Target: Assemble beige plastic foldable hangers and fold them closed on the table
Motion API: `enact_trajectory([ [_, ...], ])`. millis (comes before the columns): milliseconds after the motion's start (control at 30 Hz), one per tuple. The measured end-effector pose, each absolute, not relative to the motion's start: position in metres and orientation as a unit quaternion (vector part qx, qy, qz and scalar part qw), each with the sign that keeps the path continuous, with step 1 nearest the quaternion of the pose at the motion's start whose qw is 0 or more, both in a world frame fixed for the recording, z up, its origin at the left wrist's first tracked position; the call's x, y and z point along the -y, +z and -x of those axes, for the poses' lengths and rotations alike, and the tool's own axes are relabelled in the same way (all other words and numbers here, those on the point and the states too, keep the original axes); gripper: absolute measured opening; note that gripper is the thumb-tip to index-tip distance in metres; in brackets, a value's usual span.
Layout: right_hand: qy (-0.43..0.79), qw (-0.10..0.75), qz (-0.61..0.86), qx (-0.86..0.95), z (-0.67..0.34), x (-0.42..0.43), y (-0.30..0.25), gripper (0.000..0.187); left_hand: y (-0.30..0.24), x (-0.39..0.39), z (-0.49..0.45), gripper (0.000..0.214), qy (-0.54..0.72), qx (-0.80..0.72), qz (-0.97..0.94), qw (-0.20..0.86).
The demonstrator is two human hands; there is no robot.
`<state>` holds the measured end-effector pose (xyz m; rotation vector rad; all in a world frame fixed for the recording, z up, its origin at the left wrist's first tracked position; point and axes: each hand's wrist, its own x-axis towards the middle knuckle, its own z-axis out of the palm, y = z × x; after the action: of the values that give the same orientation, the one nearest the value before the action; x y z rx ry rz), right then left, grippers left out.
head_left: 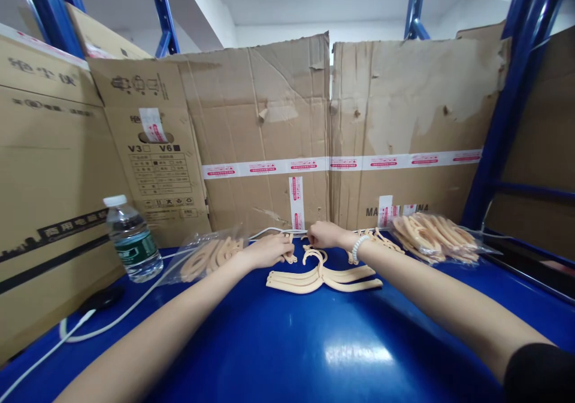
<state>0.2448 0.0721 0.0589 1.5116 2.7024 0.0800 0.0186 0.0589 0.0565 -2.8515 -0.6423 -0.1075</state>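
Grip, left hand [269, 250]: fingers curled down and closed on a loose hanger [291, 258], a small beige piece at the fingertips, far out on the desk [314, 343].

Grip, right hand [324, 234]: knuckles up, fingers folded under. Whether they clamp anything cannot be told, as the palm side is hidden. The hand is just beside the left one, with a white bead bracelet [358, 248] on the wrist.

Item in hand: stack of hangers [323, 277], beige plastic, lying flat just in front of both hands with arms splayed left and right and hooks pointing towards the fingers.
- Handling, as a judgement: light, thin and fairly stiff with some flex in the arms. The smooth plastic on a glossy desk is likely to slide, and stacked pieces may interlock at the hooks.
- Best hold, as a judgement: at the neck below the hook, where the arms meet, not at an arm tip.

Adjacent stock:
- Clear bag of hangers, left [202, 260], beside the left forearm.
- Clear bag of hangers, right [433, 235], well apart from the right wrist.

Other items:
- Water bottle [132, 239], upright, at the left.
- White cable [117, 316], trailing across the desk.
- Dark flat object [101, 299], kind unclear.
- Taped cardboard boxes [269, 121], walling the back and left.
- Blue rack upright [507, 121], at the right.
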Motion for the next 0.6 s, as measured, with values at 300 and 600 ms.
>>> enact_trajectory([
  [300,0.026,-0.161,-0.515,-0.841,-0.263,-0.06,0.068,0.022,0.05,-0.058,-0.024,0.023,-0.062,0.236,0.967,0.069],
  [600,-0.121,-0.451,-0.476,-0.745,-0.286,-0.002,0.082,0.026,0.062,-0.016,-0.016,0.019,-0.265,0.27,0.925,-0.028],
])
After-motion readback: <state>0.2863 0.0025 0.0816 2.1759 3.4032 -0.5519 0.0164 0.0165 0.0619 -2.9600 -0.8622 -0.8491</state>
